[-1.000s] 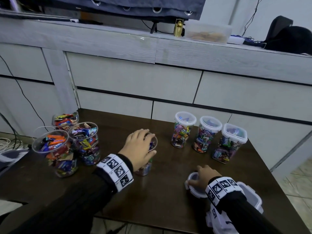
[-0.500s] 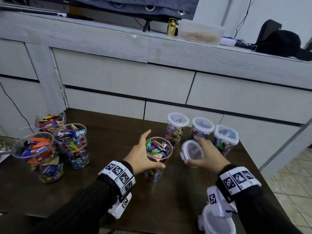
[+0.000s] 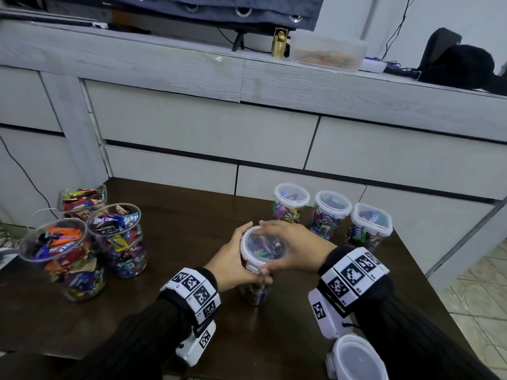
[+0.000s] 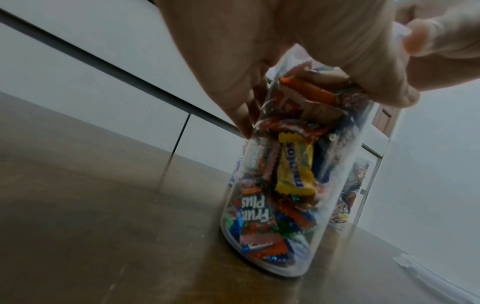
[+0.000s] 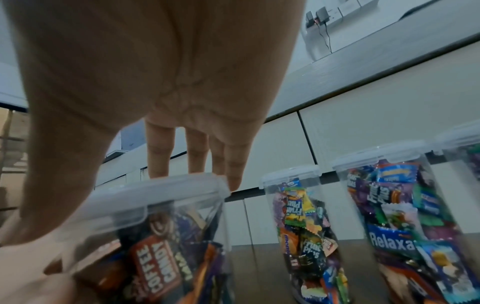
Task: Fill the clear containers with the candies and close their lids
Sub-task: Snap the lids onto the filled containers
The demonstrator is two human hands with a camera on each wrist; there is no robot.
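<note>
A clear container [image 3: 253, 293] full of wrapped candies stands at the middle of the dark table [image 3: 178, 215]. My left hand [image 3: 233, 256] grips its upper part, fingers behind and thumb in front. A round clear lid [image 3: 263, 246] sits on its mouth, and my right hand [image 3: 296, 248] holds that lid by the rim, fingers along the far edge. The left wrist view shows the container [image 4: 285, 195] upright under my left hand [image 4: 311, 51]. In the right wrist view my right hand [image 5: 155, 72] lies over the lid [image 5: 155, 195], which looks slightly tilted.
Three lidded, filled containers [image 3: 330, 215] stand in a row at the back right. Three open cups of candies [image 3: 63, 253] cluster at the left edge. A spare lid [image 3: 356, 357] lies at the front right corner. A grey drawer unit [image 3: 205, 127] rises behind the table.
My right hand picked the lid off the table's front right, carried it over and set it on the container. My left hand shifted from covering the mouth to gripping the side.
</note>
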